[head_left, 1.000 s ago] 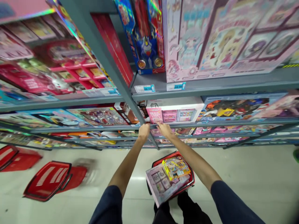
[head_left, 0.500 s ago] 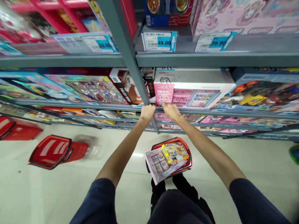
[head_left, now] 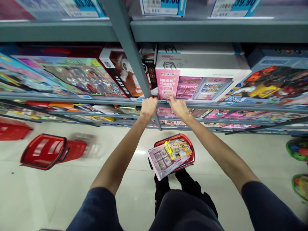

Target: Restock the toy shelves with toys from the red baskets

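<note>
My left hand (head_left: 149, 106) is curled over the grey shelf edge (head_left: 204, 104), right beside the upright post (head_left: 134, 61). On the same edge, a little to the right, my right hand (head_left: 178, 107) is closed with its fingertips at the rail. Just above it stands a pink and white vending machine toy box (head_left: 166, 84). Behind the post sits a dark Police Robot box (head_left: 124, 75). Between my arms, a red basket (head_left: 190, 141) on the floor holds a pink boxed toy (head_left: 160, 163) and a yellow package (head_left: 179, 149).
Red baskets stand on the floor at left, one (head_left: 43, 150) nearest. Bins of colourful items (head_left: 299, 149) edge in at right. Boxed toys (head_left: 264, 80) line the shelves, with price tags (head_left: 163, 6) above. My legs (head_left: 163, 189) are close behind the basket.
The view has tilted down and closer to the shelf, so the price tags slide toward the top edge. Both hands stay at the shelf edge. More bins show at right.
</note>
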`<action>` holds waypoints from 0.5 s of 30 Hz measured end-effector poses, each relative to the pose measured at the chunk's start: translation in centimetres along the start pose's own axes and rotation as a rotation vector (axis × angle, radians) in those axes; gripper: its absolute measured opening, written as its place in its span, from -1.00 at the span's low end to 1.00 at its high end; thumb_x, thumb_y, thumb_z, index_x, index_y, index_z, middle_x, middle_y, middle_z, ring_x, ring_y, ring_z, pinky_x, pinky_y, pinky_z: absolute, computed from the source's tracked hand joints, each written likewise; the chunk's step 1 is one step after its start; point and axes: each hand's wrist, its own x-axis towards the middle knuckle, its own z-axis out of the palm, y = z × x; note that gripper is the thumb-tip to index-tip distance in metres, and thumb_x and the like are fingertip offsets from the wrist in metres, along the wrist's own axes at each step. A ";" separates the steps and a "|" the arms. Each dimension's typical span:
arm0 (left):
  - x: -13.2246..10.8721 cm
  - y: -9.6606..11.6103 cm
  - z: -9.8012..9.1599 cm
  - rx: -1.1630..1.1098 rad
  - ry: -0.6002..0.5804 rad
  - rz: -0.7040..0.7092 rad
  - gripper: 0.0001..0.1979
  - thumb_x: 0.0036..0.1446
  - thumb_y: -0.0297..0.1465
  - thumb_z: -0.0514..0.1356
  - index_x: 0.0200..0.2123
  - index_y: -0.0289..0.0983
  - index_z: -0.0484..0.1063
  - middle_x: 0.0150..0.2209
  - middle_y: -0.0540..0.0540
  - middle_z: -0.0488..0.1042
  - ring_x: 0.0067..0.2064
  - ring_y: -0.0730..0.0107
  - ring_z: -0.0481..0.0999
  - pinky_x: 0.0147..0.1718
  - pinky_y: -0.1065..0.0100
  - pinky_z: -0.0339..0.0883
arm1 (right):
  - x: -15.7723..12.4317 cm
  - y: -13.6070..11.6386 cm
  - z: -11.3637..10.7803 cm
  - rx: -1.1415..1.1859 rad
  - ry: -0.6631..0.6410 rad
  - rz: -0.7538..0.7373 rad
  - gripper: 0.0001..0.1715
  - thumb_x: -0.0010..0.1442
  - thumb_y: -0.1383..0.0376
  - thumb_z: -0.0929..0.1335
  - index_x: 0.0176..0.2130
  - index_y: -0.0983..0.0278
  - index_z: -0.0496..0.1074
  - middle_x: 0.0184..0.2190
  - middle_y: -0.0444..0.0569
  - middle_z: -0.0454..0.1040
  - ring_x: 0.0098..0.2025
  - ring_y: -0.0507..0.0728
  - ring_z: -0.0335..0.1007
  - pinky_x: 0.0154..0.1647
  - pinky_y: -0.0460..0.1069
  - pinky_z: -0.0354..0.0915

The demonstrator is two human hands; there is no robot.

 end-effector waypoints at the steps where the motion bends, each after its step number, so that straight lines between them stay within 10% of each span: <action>1: -0.9 0.1 -0.3 0.024 -0.004 -0.033 -0.68 0.49 -0.38 0.02 0.07 -0.38 0.51 -0.18 -0.34 0.62 0.00 -0.06 0.68 0.08 -0.01 0.51 | -1.2 0.2 -0.1 0.032 0.062 0.039 -0.38 0.60 0.13 0.05 0.42 0.39 0.21 0.09 0.30 0.62 0.04 0.35 0.61 0.12 0.21 0.41; 5: -3.9 0.6 -2.4 -0.076 0.146 0.117 -0.59 0.52 -0.27 0.00 0.26 -0.28 0.43 0.03 -0.28 0.61 0.06 0.10 0.65 0.12 0.15 0.50 | -7.1 3.1 -2.8 0.191 0.377 0.015 -0.45 0.57 0.06 0.17 0.32 0.26 0.38 0.04 0.14 0.64 0.04 0.26 0.60 0.12 0.15 0.48; 9: -2.9 3.2 -7.3 -0.120 0.371 0.425 -0.57 0.49 -0.31 0.04 0.29 -0.37 0.40 0.27 -0.34 0.45 0.33 0.03 0.44 0.33 0.06 0.33 | -9.9 8.6 -10.2 0.055 0.621 -0.091 -0.52 0.52 0.13 0.27 0.29 0.26 0.41 0.16 0.20 0.55 0.25 0.32 0.47 0.33 0.28 0.39; 15: 1.8 7.4 -13.5 0.033 0.299 0.441 -0.40 0.34 -0.34 0.27 0.35 -0.49 0.30 0.39 -0.53 0.31 0.44 -0.20 0.28 0.44 -0.07 0.16 | -8.8 14.1 -19.7 -0.294 0.430 -0.066 -0.27 0.42 0.17 0.38 0.41 0.46 0.24 0.35 0.43 0.35 0.42 0.51 0.25 0.42 0.45 0.24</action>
